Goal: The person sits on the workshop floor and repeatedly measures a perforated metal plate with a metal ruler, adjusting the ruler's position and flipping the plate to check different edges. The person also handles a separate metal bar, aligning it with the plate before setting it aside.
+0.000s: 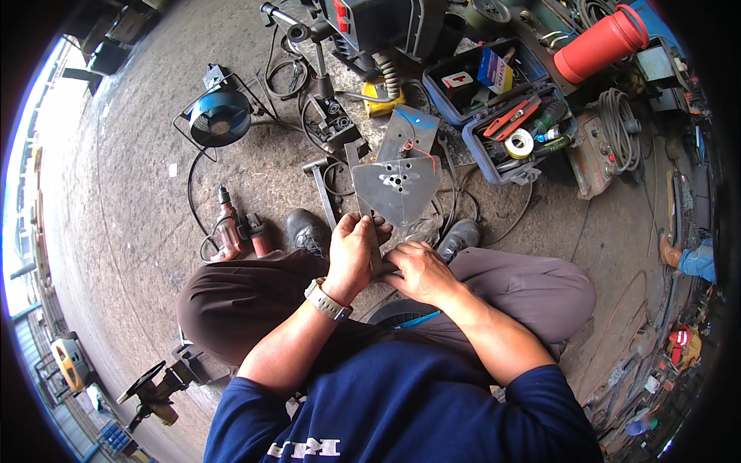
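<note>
A narrow grey metal bar (pixel 357 181), flat like a ruler or a square's blade, points away from me between my knees. My left hand (pixel 352 253) is wrapped round its near part, thumb on top. At its near end my right hand (pixel 419 270) has its fingers curled and pinched on the bar; the fingertips are partly hidden. Just beyond lies a fan-shaped metal plate (pixel 395 202) with several drilled holes around its middle. Behind it is another plate (pixel 421 122) with a blue mark. A small red wired piece (pixel 409 145) lies on the plates.
A blue fan (pixel 219 118) and a red drill (pixel 228 231) stand on the left floor. Ahead is a black machine (pixel 378 27) with cables. An open blue toolbox (pixel 480 147) and an orange-red cylinder (pixel 602 45) are at right. Another person's boot (pixel 670 251) shows far right.
</note>
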The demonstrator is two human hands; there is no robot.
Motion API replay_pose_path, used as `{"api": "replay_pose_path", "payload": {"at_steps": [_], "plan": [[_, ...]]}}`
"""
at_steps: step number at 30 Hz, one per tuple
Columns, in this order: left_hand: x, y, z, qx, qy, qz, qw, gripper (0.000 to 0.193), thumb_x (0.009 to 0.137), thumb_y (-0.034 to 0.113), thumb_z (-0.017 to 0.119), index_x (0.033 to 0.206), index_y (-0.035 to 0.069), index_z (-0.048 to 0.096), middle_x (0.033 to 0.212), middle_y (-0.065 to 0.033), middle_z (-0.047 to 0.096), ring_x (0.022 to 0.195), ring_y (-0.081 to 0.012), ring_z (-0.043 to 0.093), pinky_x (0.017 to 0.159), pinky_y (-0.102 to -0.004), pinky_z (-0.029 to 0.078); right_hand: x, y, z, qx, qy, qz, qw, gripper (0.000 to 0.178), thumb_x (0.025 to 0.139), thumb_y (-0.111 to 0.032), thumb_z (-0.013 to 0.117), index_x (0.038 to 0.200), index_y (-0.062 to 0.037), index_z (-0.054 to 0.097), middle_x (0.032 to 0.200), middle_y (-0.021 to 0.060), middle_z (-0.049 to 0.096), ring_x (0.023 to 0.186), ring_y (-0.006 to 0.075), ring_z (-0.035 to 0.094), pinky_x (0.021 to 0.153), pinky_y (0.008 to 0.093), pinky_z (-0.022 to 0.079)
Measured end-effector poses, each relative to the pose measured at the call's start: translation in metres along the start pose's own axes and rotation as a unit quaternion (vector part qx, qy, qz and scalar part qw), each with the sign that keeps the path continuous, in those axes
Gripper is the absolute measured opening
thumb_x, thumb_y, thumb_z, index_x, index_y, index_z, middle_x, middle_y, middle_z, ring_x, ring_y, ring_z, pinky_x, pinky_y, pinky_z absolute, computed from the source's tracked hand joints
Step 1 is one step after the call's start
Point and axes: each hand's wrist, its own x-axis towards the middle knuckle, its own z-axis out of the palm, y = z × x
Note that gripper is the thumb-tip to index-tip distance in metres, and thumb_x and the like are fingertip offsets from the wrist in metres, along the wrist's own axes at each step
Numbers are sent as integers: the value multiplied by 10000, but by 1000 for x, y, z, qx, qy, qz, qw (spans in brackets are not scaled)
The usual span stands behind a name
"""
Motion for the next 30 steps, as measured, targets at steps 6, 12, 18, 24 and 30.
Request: {"api": "replay_pose_path", "payload": {"at_steps": [6,12,18,24,30], "plan": [[1,0,2,44,-8,-13,999,128,991,77,560,1081,27,483,968,-102,612,845,-202,657,741,-335,564,-1,1,1,-6,-13,-1,1000,258,752,-226,785,867,-34,657,859,126,652,880,316,638,827,437,502],[2,-4,0,82,-5,-8,997,189,979,92,598,1099,27,468,920,-109,628,810,-185,653,714,-317,561,-1,1,-1,-11,-28,10,999,252,756,-238,782,865,-40,669,870,114,663,887,303,646,834,431,503],[1,-3,3,100,9,-6,995,259,972,102,615,1137,12,437,920,-117,643,809,-182,653,719,-311,559,-1,0,-2,-10,-26,16,999,233,761,-229,779,853,-42,674,876,117,663,890,305,650,836,429,504],[0,-2,6,125,5,1,992,247,975,104,612,1135,11,448,941,-112,644,822,-170,652,724,-304,556,-1,1,-2,-9,-40,22,999,237,770,-225,774,860,-31,671,875,125,661,892,305,651,837,425,506],[0,-3,5,121,-7,6,993,209,978,102,610,1111,22,470,950,-101,641,831,-157,650,732,-290,553,-1,0,-3,-12,-39,24,999,240,770,-223,774,861,-27,668,873,128,660,888,310,651,840,426,505]]}}
